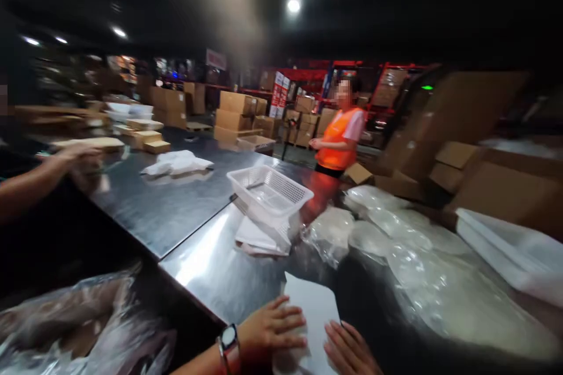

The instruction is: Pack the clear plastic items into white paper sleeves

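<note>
A white flat packet or sheet (313, 304) lies on the steel table (185, 211) at the bottom centre. My left hand (273, 327), with a watch on the wrist, rests on the sheet's left side, fingers stretched flat. Fingers together and flat, my right hand (347, 348) presses on its lower right edge. Neither hand grips anything. Just beyond the sheet stands a white plastic basket (269, 190) on a stack of white packets (259, 240).
Clear plastic bags (396, 234) pile to the right. A person in an orange vest (336, 137) stands past the table. Another person's arm (39, 179) reaches in at left. Cardboard boxes (237, 106) and white cloth (176, 163) lie behind.
</note>
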A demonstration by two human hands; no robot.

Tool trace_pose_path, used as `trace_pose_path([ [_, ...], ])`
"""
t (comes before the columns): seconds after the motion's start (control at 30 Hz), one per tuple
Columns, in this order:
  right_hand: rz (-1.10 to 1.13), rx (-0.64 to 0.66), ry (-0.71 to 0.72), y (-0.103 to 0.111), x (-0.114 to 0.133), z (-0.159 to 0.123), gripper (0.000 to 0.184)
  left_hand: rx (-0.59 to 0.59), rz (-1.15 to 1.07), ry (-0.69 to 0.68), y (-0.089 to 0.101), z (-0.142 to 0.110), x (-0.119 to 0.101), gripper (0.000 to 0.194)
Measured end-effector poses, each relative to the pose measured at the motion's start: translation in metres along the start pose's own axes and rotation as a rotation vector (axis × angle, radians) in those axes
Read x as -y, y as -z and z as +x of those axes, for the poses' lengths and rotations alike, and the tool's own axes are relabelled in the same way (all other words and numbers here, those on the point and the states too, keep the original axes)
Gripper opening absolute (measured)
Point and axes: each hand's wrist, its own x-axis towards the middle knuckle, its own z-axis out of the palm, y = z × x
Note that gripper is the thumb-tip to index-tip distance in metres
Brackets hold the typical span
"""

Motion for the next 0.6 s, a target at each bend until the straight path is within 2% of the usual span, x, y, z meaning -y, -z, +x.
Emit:
trace_pose_path([
  [0.07,-0.003,0.12,0.027,0.004,0.006,-0.001,0.03,0.006,-0.116,0.046,0.015,0.0,-0.001,0.026],
  [0.27,0.097,0.201,-0.123,-0.004,0.031,-0.012,0.035,0.03,-0.284,0.064,0.036,0.002,-0.001,0.032],
  [0.4,0.237,0.11,-0.332,-0.011,0.046,-0.02,0.047,0.079,-0.344,0.068,0.043,0.009,-0.002,0.041],
  [0.5,0.32,-0.009,-0.463,-0.008,0.057,-0.015,0.04,0.187,-0.436,0.107,0.048,0.016,-0.004,0.046],
  [0.6,0.333,-0.001,-0.535,0.002,0.067,-0.006,0.035,0.218,-0.553,0.163,0.048,0.015,-0.005,0.052],
])
